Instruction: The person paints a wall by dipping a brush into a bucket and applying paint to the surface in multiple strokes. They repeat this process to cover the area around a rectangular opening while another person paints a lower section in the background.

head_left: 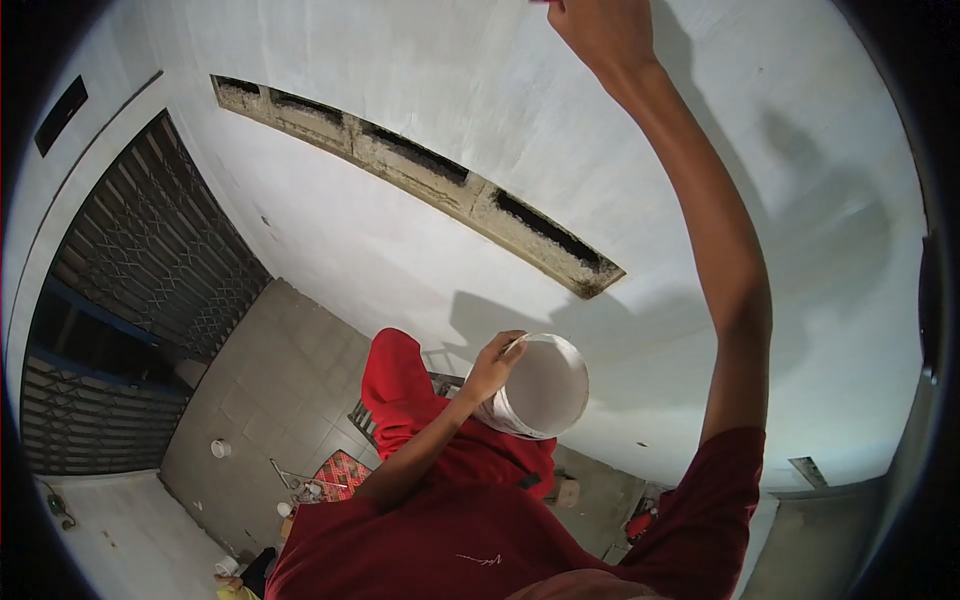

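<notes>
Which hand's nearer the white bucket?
Left. The left hand grips the bucket at its rim. The right hand is well above it, arm stretched up against the wall.

**Q:** Where does the single view sit?
**A:** On the person's head; a fisheye lens, tilted steeply down along the wall (400,230) to the floor (270,400) far below.
**Q:** How near is it?
**A:** Close. The left hand (490,368) and bucket (545,392) sit mid-frame, and the top edge cuts the right hand (600,30).
</notes>
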Demonstrator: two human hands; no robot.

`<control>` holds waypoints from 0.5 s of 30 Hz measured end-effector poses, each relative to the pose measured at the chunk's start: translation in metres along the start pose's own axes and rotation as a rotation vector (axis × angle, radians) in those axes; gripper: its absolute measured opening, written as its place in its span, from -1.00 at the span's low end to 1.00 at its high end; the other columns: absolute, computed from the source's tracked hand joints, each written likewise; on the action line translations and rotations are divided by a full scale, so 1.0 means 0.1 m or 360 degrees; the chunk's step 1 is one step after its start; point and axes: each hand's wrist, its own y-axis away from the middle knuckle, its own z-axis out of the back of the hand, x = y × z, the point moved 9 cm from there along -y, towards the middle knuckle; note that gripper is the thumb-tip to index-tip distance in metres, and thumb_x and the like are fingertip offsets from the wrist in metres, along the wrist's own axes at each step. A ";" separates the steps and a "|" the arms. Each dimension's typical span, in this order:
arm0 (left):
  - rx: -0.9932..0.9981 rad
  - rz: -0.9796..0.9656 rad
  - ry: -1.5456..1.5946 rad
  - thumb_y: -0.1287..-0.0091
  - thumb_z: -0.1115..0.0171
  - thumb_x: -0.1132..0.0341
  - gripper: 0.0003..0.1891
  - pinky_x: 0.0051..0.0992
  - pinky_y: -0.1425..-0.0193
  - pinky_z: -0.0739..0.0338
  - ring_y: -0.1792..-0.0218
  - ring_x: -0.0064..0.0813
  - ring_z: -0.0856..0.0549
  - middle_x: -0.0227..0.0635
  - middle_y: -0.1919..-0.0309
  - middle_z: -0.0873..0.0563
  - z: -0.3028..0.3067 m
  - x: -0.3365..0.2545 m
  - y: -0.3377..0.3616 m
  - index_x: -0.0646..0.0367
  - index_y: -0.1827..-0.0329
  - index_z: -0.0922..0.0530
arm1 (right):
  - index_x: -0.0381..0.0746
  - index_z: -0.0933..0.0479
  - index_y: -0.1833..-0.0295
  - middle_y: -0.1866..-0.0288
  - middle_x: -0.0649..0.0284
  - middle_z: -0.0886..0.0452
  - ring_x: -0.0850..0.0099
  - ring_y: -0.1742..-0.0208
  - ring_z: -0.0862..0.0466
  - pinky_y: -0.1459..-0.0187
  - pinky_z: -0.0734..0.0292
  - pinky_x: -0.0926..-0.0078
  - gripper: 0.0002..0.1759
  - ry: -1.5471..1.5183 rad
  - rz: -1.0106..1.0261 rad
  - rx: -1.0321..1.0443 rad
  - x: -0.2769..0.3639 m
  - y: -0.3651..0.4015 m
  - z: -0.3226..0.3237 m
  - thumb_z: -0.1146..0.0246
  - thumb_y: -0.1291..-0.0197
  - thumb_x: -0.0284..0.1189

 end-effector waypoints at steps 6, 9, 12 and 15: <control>-0.0016 -0.0004 -0.0080 -0.44 -0.14 0.16 -0.63 -0.50 -0.15 -0.44 -0.03 -0.44 -0.61 -0.20 0.02 -0.66 0.01 -0.03 0.02 0.27 -0.12 -0.52 | -0.21 -0.55 0.14 0.18 0.03 -0.61 0.24 0.14 -0.58 0.22 -0.62 0.49 -0.76 0.0424 0.0181 0.0680 0.68 1.37 -1.07 -0.23 0.00 -0.47; -0.0006 0.0064 -0.0047 -0.45 -0.14 0.15 -0.63 -0.51 -0.14 -0.44 -0.02 -0.47 -0.60 -0.22 0.04 -0.67 -0.01 -0.06 0.08 0.27 -0.13 -0.52 | -0.28 -0.60 0.28 0.29 0.06 -0.63 0.17 0.13 -0.61 0.18 -0.55 0.26 -0.79 0.0091 0.0255 0.0928 1.30 2.00 -1.26 -0.24 -0.03 -0.36; 0.0033 0.0059 -0.0020 -0.45 -0.13 0.15 -0.62 -0.52 -0.14 -0.43 -0.02 -0.49 -0.59 -0.24 0.05 -0.67 -0.02 -0.10 0.05 0.26 -0.14 -0.52 | -0.22 -0.62 0.29 0.33 0.02 -0.62 0.14 0.11 -0.62 0.14 -0.55 0.23 -0.86 -0.0984 -0.0318 0.1177 1.29 2.06 -1.30 -0.23 -0.04 -0.42; 0.0039 0.0074 -0.0061 -0.46 -0.11 0.15 -0.62 -0.52 -0.16 -0.41 -0.04 -0.49 -0.58 -0.24 0.03 -0.66 -0.01 -0.06 0.08 0.27 -0.17 -0.51 | -0.29 -0.61 0.29 0.55 -0.02 -0.60 0.15 0.58 -0.60 0.40 -0.52 0.14 -0.77 -0.0892 -0.0989 0.1050 0.41 1.75 -1.47 -0.17 -0.21 -0.35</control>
